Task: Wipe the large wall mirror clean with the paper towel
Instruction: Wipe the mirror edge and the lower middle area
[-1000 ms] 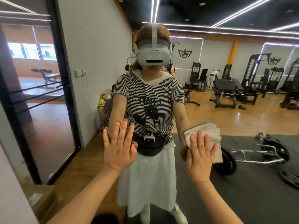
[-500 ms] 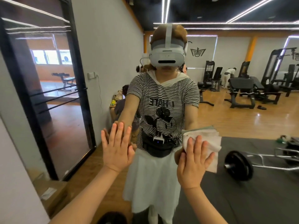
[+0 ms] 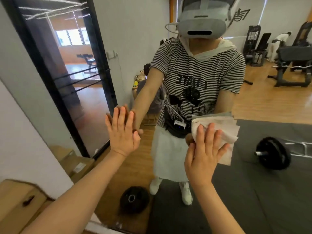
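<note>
While the paper towel [image 3: 224, 130] is pressed flat against the wall mirror [image 3: 253, 102] by the straight fingers of the right hand [image 3: 205, 152], most of the sheet is seen to lie up and to the right of that palm. The left hand [image 3: 122, 130] is laid flat and empty on the glass, well apart to the left, so the next stroke is judged best led by the right.

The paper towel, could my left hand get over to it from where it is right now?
Probably yes. The left hand lies flat on the mirror beside the paper towel, nothing between them on the glass; but the right hand covers much of it.
</note>
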The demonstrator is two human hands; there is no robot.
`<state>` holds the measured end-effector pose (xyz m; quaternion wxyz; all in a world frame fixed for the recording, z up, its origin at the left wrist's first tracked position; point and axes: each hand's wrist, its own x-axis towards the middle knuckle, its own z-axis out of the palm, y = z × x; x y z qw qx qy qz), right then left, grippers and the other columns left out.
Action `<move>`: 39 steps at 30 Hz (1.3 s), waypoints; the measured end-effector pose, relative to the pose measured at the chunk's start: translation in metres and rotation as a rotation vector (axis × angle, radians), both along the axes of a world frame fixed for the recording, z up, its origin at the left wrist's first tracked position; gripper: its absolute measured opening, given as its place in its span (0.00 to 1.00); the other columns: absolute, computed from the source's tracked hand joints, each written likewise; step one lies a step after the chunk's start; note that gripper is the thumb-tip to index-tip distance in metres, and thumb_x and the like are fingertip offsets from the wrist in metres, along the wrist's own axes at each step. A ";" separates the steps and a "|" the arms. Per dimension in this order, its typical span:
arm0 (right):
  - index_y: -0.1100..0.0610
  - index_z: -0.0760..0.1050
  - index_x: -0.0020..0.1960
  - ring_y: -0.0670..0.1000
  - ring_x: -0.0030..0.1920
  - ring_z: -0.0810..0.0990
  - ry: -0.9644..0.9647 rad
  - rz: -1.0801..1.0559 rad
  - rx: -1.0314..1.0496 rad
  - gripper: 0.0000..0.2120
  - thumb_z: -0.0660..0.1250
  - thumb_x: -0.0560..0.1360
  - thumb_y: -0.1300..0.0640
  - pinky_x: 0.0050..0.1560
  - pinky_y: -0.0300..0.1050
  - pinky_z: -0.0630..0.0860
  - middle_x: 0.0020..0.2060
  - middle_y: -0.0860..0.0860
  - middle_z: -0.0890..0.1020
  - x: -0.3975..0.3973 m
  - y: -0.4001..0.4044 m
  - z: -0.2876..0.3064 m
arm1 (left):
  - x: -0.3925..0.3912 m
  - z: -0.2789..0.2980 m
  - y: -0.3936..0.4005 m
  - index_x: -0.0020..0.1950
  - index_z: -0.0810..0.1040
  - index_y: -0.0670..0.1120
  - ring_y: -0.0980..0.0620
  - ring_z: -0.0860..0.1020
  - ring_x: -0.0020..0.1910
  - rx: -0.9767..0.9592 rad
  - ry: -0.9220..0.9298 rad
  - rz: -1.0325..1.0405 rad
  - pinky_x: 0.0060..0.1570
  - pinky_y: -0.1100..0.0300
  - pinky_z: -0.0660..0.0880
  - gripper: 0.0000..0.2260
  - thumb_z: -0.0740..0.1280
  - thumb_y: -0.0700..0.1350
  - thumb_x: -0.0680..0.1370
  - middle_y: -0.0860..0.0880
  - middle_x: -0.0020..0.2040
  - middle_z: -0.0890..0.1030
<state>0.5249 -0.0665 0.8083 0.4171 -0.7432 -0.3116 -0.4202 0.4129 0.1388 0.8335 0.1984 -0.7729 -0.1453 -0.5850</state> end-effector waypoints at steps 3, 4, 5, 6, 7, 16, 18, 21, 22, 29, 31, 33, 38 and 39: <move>0.57 0.59 0.74 0.50 0.78 0.43 0.005 0.028 -0.013 0.26 0.56 0.76 0.59 0.74 0.58 0.37 0.77 0.53 0.53 -0.003 -0.006 0.001 | 0.001 0.000 0.002 0.80 0.46 0.49 0.50 0.45 0.79 -0.005 0.007 0.002 0.76 0.46 0.40 0.27 0.44 0.53 0.82 0.51 0.80 0.43; 0.57 0.60 0.74 0.52 0.78 0.46 -0.004 0.035 -0.026 0.27 0.56 0.75 0.59 0.74 0.58 0.37 0.76 0.55 0.56 -0.004 -0.009 0.002 | 0.001 0.001 0.003 0.80 0.46 0.49 0.50 0.45 0.79 -0.006 0.009 0.002 0.76 0.46 0.40 0.27 0.44 0.53 0.82 0.51 0.80 0.43; 0.57 0.61 0.73 0.55 0.78 0.49 -0.022 0.037 -0.035 0.26 0.56 0.75 0.60 0.74 0.58 0.38 0.75 0.57 0.58 -0.005 -0.012 0.005 | 0.001 0.001 0.003 0.80 0.46 0.49 0.49 0.46 0.79 -0.002 0.010 0.004 0.76 0.45 0.41 0.27 0.44 0.53 0.82 0.51 0.80 0.44; 0.57 0.61 0.73 0.57 0.77 0.51 -0.041 0.035 -0.041 0.26 0.56 0.75 0.60 0.74 0.58 0.39 0.74 0.57 0.59 -0.005 -0.015 0.008 | 0.001 0.001 0.004 0.80 0.46 0.49 0.49 0.46 0.79 0.001 0.012 0.008 0.76 0.44 0.41 0.27 0.44 0.53 0.82 0.51 0.80 0.44; 0.57 0.62 0.73 0.58 0.76 0.53 -0.058 0.031 -0.049 0.26 0.56 0.75 0.60 0.74 0.59 0.41 0.74 0.57 0.59 -0.004 -0.017 0.010 | 0.000 0.001 0.004 0.80 0.46 0.49 0.49 0.46 0.79 -0.004 0.018 0.008 0.75 0.44 0.42 0.27 0.44 0.53 0.82 0.51 0.80 0.44; 0.57 0.56 0.75 0.55 0.78 0.44 -0.045 -0.035 0.030 0.27 0.54 0.77 0.58 0.73 0.58 0.41 0.76 0.60 0.55 0.001 0.006 0.006 | -0.008 0.004 -0.001 0.80 0.44 0.49 0.49 0.43 0.79 -0.061 0.094 -0.035 0.75 0.43 0.40 0.28 0.47 0.52 0.81 0.50 0.80 0.41; 0.62 0.55 0.76 0.60 0.76 0.47 0.097 -0.048 0.170 0.27 0.53 0.78 0.57 0.71 0.63 0.43 0.75 0.65 0.56 -0.018 0.031 0.008 | -0.014 0.007 -0.003 0.80 0.45 0.50 0.50 0.43 0.79 -0.083 0.113 -0.085 0.75 0.44 0.38 0.31 0.52 0.50 0.79 0.50 0.80 0.42; 0.62 0.51 0.76 0.61 0.75 0.47 0.156 -0.061 0.200 0.28 0.51 0.79 0.54 0.69 0.67 0.45 0.75 0.67 0.54 -0.057 0.081 0.011 | -0.038 0.015 -0.004 0.79 0.53 0.49 0.49 0.47 0.79 -0.104 0.221 -0.205 0.75 0.46 0.39 0.30 0.57 0.47 0.76 0.46 0.79 0.53; 0.60 0.50 0.77 0.60 0.76 0.45 0.133 -0.053 0.158 0.27 0.51 0.80 0.54 0.70 0.64 0.43 0.76 0.65 0.53 -0.072 0.100 0.011 | -0.051 0.017 0.001 0.78 0.55 0.48 0.47 0.50 0.78 -0.104 0.245 -0.237 0.75 0.46 0.40 0.30 0.57 0.47 0.76 0.44 0.78 0.55; 0.57 0.53 0.76 0.59 0.75 0.50 0.070 -0.069 -0.029 0.26 0.52 0.80 0.54 0.71 0.62 0.46 0.76 0.59 0.55 -0.127 0.172 0.007 | -0.153 0.008 0.136 0.77 0.56 0.44 0.44 0.49 0.78 -0.188 0.184 -0.039 0.74 0.49 0.35 0.30 0.56 0.48 0.75 0.40 0.77 0.57; 0.57 0.57 0.75 0.60 0.73 0.56 -0.004 -0.147 -0.098 0.25 0.52 0.80 0.53 0.67 0.64 0.56 0.74 0.62 0.63 -0.119 0.157 0.005 | -0.163 0.006 0.166 0.77 0.56 0.42 0.47 0.44 0.79 -0.140 0.219 -0.015 0.74 0.48 0.36 0.30 0.56 0.48 0.76 0.40 0.77 0.56; 0.57 0.58 0.76 0.58 0.73 0.57 -0.015 -0.176 -0.106 0.25 0.52 0.80 0.53 0.68 0.65 0.56 0.73 0.61 0.65 -0.113 0.144 0.006 | -0.162 0.002 0.183 0.79 0.50 0.45 0.51 0.40 0.78 -0.058 0.251 -0.060 0.74 0.45 0.38 0.31 0.55 0.49 0.77 0.44 0.79 0.48; 0.61 0.57 0.76 0.61 0.75 0.53 0.085 -0.201 0.102 0.26 0.52 0.78 0.58 0.71 0.65 0.49 0.75 0.64 0.59 -0.122 0.174 0.007 | -0.146 -0.011 0.200 0.80 0.44 0.49 0.50 0.43 0.79 0.035 0.139 -0.118 0.73 0.42 0.43 0.27 0.46 0.52 0.82 0.50 0.80 0.41; 0.62 0.56 0.76 0.62 0.74 0.52 0.107 -0.216 0.172 0.27 0.52 0.78 0.59 0.70 0.65 0.49 0.75 0.65 0.58 -0.124 0.187 0.009 | -0.144 -0.013 0.202 0.80 0.45 0.49 0.50 0.44 0.79 0.047 0.126 -0.127 0.73 0.42 0.44 0.26 0.44 0.52 0.82 0.50 0.80 0.42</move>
